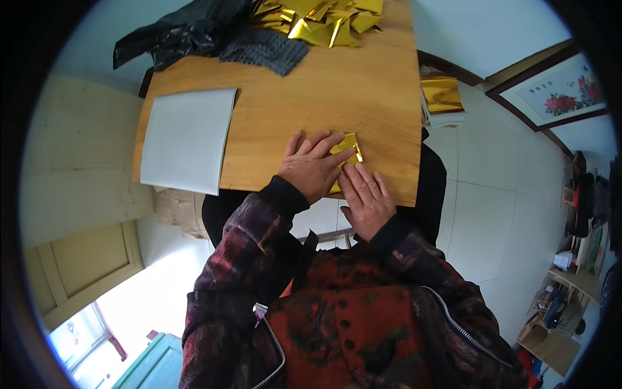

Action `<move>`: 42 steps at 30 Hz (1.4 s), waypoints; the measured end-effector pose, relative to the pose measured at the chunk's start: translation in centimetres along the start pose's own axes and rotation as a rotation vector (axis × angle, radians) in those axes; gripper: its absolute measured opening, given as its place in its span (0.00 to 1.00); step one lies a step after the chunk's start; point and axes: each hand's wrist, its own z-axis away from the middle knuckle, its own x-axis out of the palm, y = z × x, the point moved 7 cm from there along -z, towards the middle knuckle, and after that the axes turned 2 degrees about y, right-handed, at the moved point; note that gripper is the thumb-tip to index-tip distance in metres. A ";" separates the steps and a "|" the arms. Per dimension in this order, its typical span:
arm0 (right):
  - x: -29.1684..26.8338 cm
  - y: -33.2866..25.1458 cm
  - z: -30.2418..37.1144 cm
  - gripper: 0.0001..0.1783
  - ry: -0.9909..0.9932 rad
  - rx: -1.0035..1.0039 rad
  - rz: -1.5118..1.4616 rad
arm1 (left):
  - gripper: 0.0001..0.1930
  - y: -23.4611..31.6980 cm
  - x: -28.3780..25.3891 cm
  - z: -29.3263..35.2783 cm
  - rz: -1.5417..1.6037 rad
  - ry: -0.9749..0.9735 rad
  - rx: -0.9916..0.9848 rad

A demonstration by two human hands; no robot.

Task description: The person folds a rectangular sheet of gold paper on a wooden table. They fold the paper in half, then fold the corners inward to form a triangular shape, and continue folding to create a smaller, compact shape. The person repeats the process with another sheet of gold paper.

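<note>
A small piece of shiny gold foil paper [350, 142] lies on the wooden table near its front edge, largely covered by my hands. My left hand [313, 163] rests across it from the left, palm down, fingers stretched out over the foil. From the right, my right hand [368, 200] lays its extended fingertips on the foil's near right part. The two hands almost meet over the foil, and a sliver of gold shows below them at the table's edge. How the foil is folded underneath is hidden.
Loose gold foil pieces [330, 23] are heaped at the table's far side, beside a black plastic bag [188, 32] and dark textured wrap [265, 52]. A stack of white sheets [188, 139] lies at left. Gold sheets [442, 95] sit on paper beyond the right edge.
</note>
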 end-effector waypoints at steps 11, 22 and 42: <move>-2.7 1.6 0.8 0.29 0.166 0.148 -0.360 | 0.23 0.1 0.3 0.0 0.030 -0.034 -0.059; 0.0 6.8 0.2 0.10 -0.269 0.905 -1.292 | 0.24 0.0 0.2 -0.1 0.049 -0.038 -0.078; 0.7 7.0 0.0 0.13 -0.429 1.041 -1.357 | 0.23 -0.1 0.6 0.1 0.065 -0.016 -0.067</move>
